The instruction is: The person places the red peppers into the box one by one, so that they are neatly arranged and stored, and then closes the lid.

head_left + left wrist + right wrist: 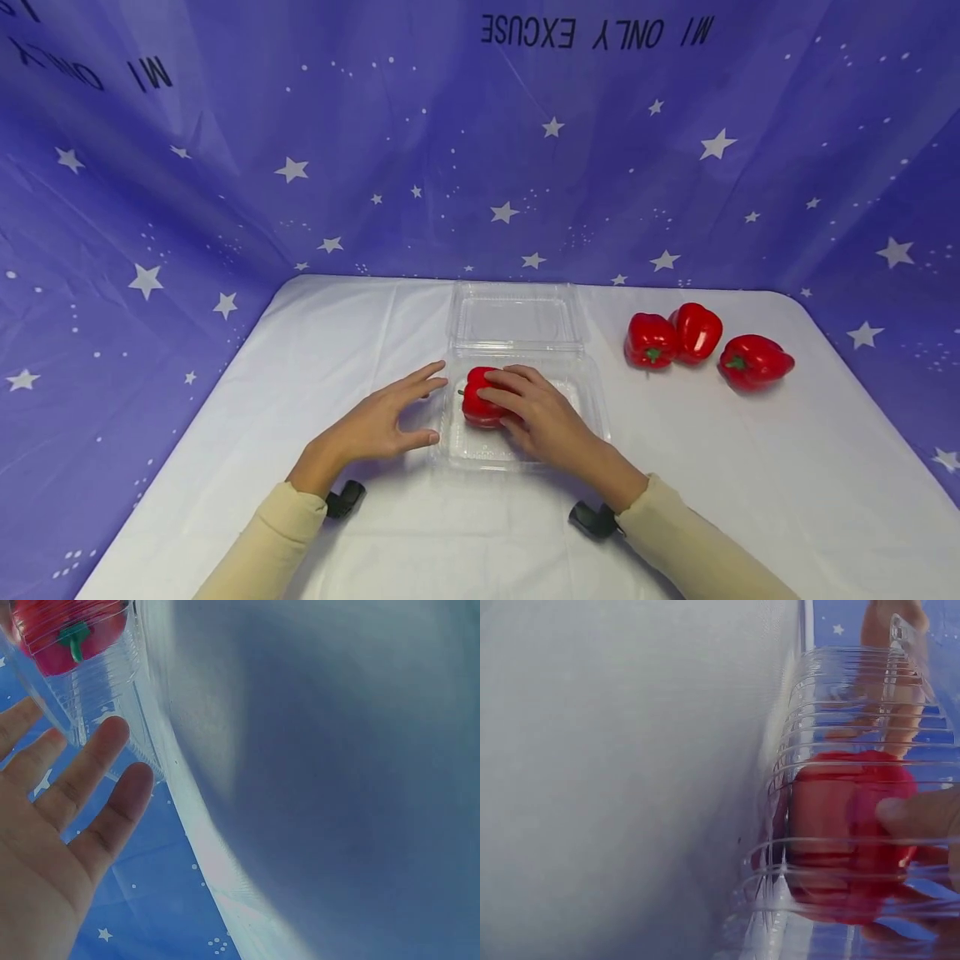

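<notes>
- One red bell pepper (477,413) is held within the base of a clear plastic container (468,454); its green stem (461,392) is turned toward the left hand (375,423).
- The pepper is gripped by the right hand (546,419), its fingers laid over the top and right side; in the right wrist view the thumb is seen against the red skin, through the clear ribbed wall.
- The left hand is held well open at the container's left side — fingers and thumb spread, nothing grasped. Whether the rim is touched by a fingertip cannot be told.
- The container's lid (517,321) is laid open on the far side.
- Three more red peppers (697,333) are set at the table's far right: two placed together, the third just beside them.
- The table (352,333) is covered in white and backed by a purple curtain (420,150), printed with white stars and dark lettering.
- A dark device (592,521) is worn at each wrist, by the beige sleeves (262,546).
</notes>
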### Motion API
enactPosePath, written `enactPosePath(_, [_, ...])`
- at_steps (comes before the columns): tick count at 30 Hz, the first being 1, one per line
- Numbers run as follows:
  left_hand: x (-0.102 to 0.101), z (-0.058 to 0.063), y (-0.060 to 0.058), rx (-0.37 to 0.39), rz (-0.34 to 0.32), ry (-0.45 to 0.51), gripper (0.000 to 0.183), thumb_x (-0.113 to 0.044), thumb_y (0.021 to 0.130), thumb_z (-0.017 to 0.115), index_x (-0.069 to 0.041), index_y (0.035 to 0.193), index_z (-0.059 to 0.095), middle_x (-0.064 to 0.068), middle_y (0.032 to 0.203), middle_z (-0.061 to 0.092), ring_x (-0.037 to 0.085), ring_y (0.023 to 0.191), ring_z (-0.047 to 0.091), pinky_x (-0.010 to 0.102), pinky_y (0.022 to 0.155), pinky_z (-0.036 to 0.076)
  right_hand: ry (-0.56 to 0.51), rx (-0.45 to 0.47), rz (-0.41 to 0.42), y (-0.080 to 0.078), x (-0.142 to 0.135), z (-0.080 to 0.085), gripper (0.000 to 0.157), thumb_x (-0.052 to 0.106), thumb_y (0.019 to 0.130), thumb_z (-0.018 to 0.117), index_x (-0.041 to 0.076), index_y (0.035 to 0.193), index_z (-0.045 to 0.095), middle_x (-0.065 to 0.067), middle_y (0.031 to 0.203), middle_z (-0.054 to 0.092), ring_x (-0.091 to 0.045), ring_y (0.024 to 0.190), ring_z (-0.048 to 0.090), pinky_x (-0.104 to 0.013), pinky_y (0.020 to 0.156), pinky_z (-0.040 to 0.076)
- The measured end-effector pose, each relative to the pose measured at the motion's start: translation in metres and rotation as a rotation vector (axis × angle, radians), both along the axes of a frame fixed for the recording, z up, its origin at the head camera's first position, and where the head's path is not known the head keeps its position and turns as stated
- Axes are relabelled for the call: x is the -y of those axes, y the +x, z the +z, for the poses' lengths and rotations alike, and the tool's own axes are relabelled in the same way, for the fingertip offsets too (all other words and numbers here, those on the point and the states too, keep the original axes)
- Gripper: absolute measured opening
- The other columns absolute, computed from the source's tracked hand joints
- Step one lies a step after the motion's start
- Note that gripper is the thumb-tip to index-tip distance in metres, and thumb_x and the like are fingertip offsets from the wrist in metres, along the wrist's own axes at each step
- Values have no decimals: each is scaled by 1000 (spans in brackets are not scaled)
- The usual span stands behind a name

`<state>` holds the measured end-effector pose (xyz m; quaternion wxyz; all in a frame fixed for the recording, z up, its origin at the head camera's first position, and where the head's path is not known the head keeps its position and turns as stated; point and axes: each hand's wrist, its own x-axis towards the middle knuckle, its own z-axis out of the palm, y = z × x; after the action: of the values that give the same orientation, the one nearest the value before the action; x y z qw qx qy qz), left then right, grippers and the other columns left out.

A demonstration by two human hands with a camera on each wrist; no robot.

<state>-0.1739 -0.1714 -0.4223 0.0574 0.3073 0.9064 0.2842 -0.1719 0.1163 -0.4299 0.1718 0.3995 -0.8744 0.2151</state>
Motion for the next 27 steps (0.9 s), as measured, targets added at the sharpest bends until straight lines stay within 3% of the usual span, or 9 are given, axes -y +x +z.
enactPosePath(6, [0, 1, -1, -1, -5, 6, 73, -37, 86, 75, -14, 149, 46, -2, 165, 29, 24, 148, 39, 51, 116, 38, 52, -25, -24, -3, 2, 1, 55, 6, 80, 76, 21, 132, 66, -7, 141, 59, -28, 126, 54, -44, 103, 53])
enactPosePath(14, [1, 1, 0, 16, -5, 30, 73, -34, 86, 76, -14, 149, 45, 0, 165, 29, 24, 131, 58, 51, 112, 43, 70, -95, -53, -6, 5, -2, 50, 7, 82, 77, 20, 129, 64, -6, 135, 61, -24, 121, 58, -40, 99, 55])
enactPosePath(23, [2, 1, 0, 20, -4, 35, 73, -34, 86, 76, -17, 149, 45, -2, 165, 28, 24, 132, 57, 51, 112, 44, 154, -122, -39, -7, 10, 0, 57, 6, 82, 69, 22, 136, 61, -9, 126, 61, -25, 116, 58, -39, 96, 56])
enactPosePath(27, [1, -2, -1, 19, -13, 41, 72, -33, 86, 76, -17, 149, 45, -2, 165, 29, 23, 132, 58, 49, 112, 44, 119, -139, -25, -7, 9, -1, 50, 5, 82, 69, 18, 129, 64, -6, 123, 63, -23, 111, 60, -36, 93, 57])
